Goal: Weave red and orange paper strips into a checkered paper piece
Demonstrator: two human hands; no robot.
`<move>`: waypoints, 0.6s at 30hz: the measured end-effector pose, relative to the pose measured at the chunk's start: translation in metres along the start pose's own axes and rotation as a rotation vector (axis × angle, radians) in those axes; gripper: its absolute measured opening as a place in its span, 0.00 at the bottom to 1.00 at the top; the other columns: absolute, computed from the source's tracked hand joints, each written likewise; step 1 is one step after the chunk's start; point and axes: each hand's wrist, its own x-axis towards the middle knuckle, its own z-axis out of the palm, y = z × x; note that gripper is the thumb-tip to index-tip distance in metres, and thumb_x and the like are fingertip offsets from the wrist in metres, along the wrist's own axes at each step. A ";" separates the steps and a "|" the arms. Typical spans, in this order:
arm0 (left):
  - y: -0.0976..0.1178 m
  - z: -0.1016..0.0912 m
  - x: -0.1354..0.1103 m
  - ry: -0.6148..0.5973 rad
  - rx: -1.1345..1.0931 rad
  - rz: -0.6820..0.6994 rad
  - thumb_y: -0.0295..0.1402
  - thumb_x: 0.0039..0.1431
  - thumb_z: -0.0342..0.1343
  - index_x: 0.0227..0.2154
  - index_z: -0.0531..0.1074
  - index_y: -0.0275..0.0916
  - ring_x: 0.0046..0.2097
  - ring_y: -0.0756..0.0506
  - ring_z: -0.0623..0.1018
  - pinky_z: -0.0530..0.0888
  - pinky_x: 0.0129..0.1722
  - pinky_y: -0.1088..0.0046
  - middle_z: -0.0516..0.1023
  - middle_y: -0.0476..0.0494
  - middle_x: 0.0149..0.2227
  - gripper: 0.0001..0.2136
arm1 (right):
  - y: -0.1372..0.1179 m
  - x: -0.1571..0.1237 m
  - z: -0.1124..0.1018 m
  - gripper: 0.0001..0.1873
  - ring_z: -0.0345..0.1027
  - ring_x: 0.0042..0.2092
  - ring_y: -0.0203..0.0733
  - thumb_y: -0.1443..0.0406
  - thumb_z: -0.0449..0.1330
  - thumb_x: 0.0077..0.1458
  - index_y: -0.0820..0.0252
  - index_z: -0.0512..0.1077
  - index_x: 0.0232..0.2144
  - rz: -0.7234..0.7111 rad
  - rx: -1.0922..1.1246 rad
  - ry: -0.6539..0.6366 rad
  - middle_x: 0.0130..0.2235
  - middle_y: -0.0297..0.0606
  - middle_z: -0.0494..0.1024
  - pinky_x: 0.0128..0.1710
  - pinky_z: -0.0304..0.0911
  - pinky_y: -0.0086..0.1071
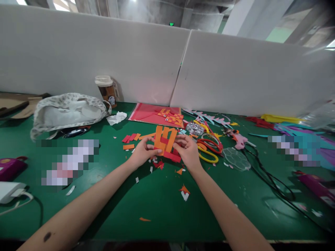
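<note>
Between both hands, above the green table, is a small piece of woven paper strips (pixel 164 139) in orange and red. My left hand (pixel 142 151) pinches its left side, the thumb lying across the front near the lower edge. On the other side my right hand (pixel 190 151) has thumb and fingers closed at its right edge, by a red strip. Loose orange and red paper pieces (pixel 129 138) lie to the left of it. Behind, a red paper sheet (pixel 146 113) carries a finished-looking woven fish shape (pixel 171 118) with googly eyes.
Scissors with red and yellow handles (pixel 210 150) lie right of my hands. Beyond them are a pink glue gun (pixel 238 139) with a black cord and a clear plastic palette (pixel 237 159). A paper cup (pixel 106 91) and a spotted bag (pixel 69 111) stand at the back left.
</note>
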 end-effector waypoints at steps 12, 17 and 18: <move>0.006 0.004 -0.003 0.009 0.016 -0.026 0.32 0.39 0.66 0.31 0.55 0.40 0.22 0.51 0.75 0.69 0.22 0.80 0.74 0.57 0.19 0.23 | 0.007 -0.001 0.006 0.11 0.69 0.35 0.41 0.65 0.61 0.42 0.56 0.66 0.32 -0.023 0.024 0.076 0.32 0.36 0.73 0.36 0.68 0.35; 0.001 0.002 -0.001 -0.023 0.054 -0.012 0.32 0.40 0.65 0.38 0.58 0.39 0.23 0.51 0.76 0.69 0.21 0.79 0.74 0.55 0.20 0.24 | 0.009 -0.002 0.005 0.11 0.68 0.33 0.39 0.64 0.60 0.44 0.55 0.66 0.33 -0.005 0.074 0.120 0.33 0.35 0.71 0.29 0.68 0.33; 0.000 0.001 -0.001 -0.032 0.067 0.002 0.32 0.41 0.65 0.42 0.58 0.39 0.23 0.51 0.75 0.70 0.22 0.79 0.74 0.55 0.21 0.26 | 0.009 -0.002 0.005 0.10 0.67 0.32 0.39 0.64 0.60 0.44 0.55 0.66 0.33 -0.003 0.081 0.134 0.34 0.35 0.71 0.29 0.68 0.33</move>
